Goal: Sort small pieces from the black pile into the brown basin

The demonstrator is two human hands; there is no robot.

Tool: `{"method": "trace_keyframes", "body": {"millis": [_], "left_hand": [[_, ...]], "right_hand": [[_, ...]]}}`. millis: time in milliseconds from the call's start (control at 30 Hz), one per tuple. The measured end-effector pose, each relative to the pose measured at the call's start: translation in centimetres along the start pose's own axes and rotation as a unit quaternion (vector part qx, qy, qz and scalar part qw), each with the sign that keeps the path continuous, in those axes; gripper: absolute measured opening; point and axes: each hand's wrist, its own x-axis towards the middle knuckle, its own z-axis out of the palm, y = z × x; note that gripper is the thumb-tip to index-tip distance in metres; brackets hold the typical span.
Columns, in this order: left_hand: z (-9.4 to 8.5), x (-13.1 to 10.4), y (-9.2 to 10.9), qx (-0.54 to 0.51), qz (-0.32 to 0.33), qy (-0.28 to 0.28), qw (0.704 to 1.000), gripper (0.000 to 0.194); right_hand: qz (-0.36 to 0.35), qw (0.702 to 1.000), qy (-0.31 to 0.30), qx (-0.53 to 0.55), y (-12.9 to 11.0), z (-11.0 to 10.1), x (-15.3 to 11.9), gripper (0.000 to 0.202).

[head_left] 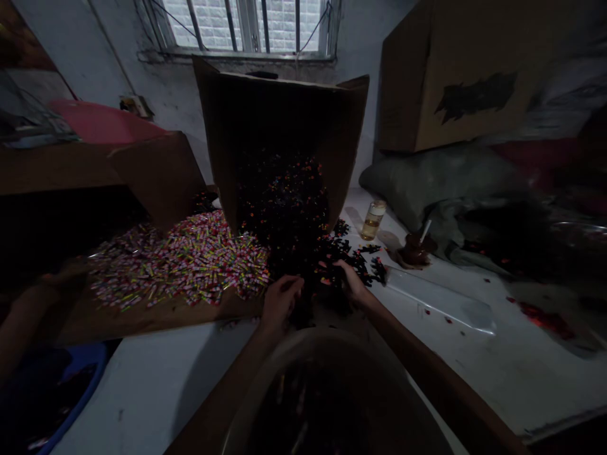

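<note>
My left hand (279,302) is over the front of a heap of small dark pieces (289,215) that spills from a tipped cardboard box (341,145). Its fingers are curled together, and whatever they hold is too dim to make out. To its right, my right hand (351,284) reaches into the loose dark pieces, some with orange or pink ends. Those fingers are bent close together at the pieces; what lies between them cannot be made out. Below, between my forearms, stands a round pale-rimmed tub (332,338) with dark contents.
Left of the box lies a pile of small pink, white and yellow pieces (199,259) on cardboard. Another person's hand (40,294) is at far left, above a blue basin (97,379). Rightward are a liquid-filled bottle (373,221), a clear plastic strip (441,300) and a sack (403,183).
</note>
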Motion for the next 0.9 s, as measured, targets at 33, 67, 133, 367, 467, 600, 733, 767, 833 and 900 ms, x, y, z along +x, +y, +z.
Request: {"method": "trace_keyframes", "body": {"millis": [33,67,133,367,467,600,733,767,833,900], "left_hand": [[-0.1,-0.1,0.0,-0.002,0.002,0.004,1.0,0.037],[-0.1,-0.1,0.0,-0.005,0.005,0.008,1.0,0.037],[0.0,0.0,0.0,-0.013,0.008,0.018,1.0,0.039],[0.3,0.2,0.6,-0.052,0.029,0.051,0.997,0.05],[0.2,-0.7,1.4,-0.076,0.031,0.046,0.996,0.051],[0.3,-1.9,2.3,-0.092,0.033,0.011,0.995,0.049],[0.7,-1.9,2.2,-0.096,0.034,0.014,0.995,0.044],[0.8,-1.8,2.1,-0.102,0.033,0.02,0.994,0.044],[1.1,-1.5,1.9,-0.116,0.033,0.029,0.992,0.043],[1.4,-1.3,1.6,-0.127,0.038,0.03,0.991,0.045]], "right_hand": [[0.011,1.0,0.006,0.016,-0.1,0.1,-0.1,0.033],[0.021,0.999,0.012,0.028,-0.3,0.3,-0.1,0.031],[0.034,0.998,0.019,0.047,-0.6,0.6,-0.3,0.028],[0.002,0.995,0.053,0.079,-2.7,1.6,-2.1,0.024],[-0.003,0.995,0.038,0.09,-3.9,2.2,-4.0,0.026],[0.012,0.994,0.0,0.105,-4.7,3.2,-6.2,0.032],[0.029,0.994,-0.004,0.106,-4.4,3.7,-7.1,0.032],[0.034,0.994,-0.003,0.103,-4.3,3.7,-7.2,0.032],[0.043,0.994,-0.002,0.097,-4.0,3.8,-7.5,0.033],[0.036,0.994,-0.014,0.099,-3.8,3.9,-8.0,0.035]]}}
